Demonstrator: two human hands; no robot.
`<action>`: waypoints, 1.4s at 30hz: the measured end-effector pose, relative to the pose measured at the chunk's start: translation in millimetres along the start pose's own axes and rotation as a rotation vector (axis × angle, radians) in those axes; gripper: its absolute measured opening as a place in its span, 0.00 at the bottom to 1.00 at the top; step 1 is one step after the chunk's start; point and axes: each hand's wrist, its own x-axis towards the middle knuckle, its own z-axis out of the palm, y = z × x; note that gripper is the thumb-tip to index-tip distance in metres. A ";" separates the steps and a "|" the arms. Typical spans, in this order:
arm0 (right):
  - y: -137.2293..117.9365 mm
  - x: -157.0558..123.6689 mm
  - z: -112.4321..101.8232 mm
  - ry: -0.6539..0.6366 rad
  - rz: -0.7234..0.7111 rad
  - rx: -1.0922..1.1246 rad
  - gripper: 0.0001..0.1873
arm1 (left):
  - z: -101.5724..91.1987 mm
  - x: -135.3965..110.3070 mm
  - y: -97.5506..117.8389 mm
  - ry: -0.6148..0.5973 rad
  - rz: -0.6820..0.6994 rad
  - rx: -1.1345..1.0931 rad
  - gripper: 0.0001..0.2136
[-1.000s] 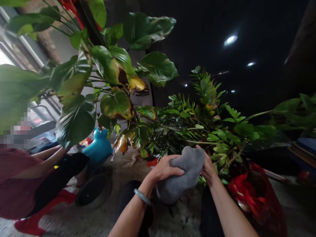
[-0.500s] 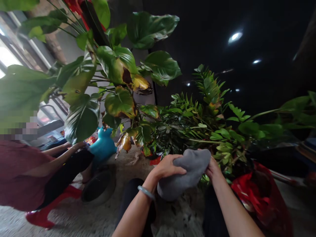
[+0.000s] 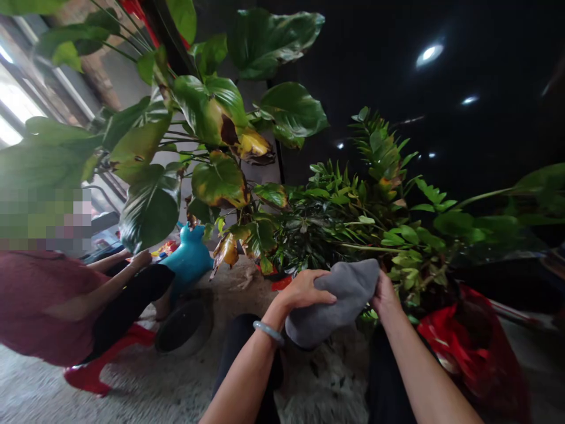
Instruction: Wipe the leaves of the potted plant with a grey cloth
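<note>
A soft grey cloth item (image 3: 335,306), rounded at its lower end, is held between both hands above my knees; its exact kind is unclear. My left hand (image 3: 306,290), with a pale bangle (image 3: 268,333) at the wrist, grips it from the left, thumb and fingers spread over its upper side. At its upper right edge my right hand (image 3: 385,294) has it pinched, and those fingertips are partly hidden behind the cloth. Leafy green plants (image 3: 326,227) stand just beyond the hands.
At left a person in a maroon top (image 3: 44,306) sits on a red stool (image 3: 88,377). Near them are a dark basin (image 3: 183,330) and a blue animal-shaped object (image 3: 189,259). A red plastic bag (image 3: 477,341) lies at right. Large leaves (image 3: 212,112) overhang the upper left.
The view has shifted slightly, moving the surroundings a little rightward. Both hands keep hold of the grey cloth item, which has changed shape slightly.
</note>
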 end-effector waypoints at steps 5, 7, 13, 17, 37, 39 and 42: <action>-5.2 -7.5 1.6 -0.029 -0.006 -0.022 0.09 | -18.1 16.3 32.9 0.290 0.246 -0.181 0.28; -7.4 -10.6 3.3 -0.032 -0.012 -0.021 0.11 | -16.6 31.4 38.4 0.366 0.276 -0.204 0.27; -6.8 -10.1 0.3 0.000 -0.001 -0.033 0.08 | 6.5 15.3 -3.3 0.086 0.016 0.031 0.24; -7.3 -10.7 -2.4 -0.030 0.010 -0.039 0.10 | -6.0 -9.7 1.5 0.041 0.052 -0.088 0.27; -13.8 -14.5 -5.7 -0.094 0.115 -0.009 0.20 | -7.1 1.7 20.7 0.322 0.178 0.013 0.28; -15.0 -14.4 -6.7 -0.105 0.113 -0.015 0.21 | -6.7 17.0 24.1 0.380 0.215 0.008 0.27; -15.4 -13.6 -8.7 -0.103 0.119 -0.031 0.22 | 5.0 19.6 9.6 0.307 0.106 0.106 0.28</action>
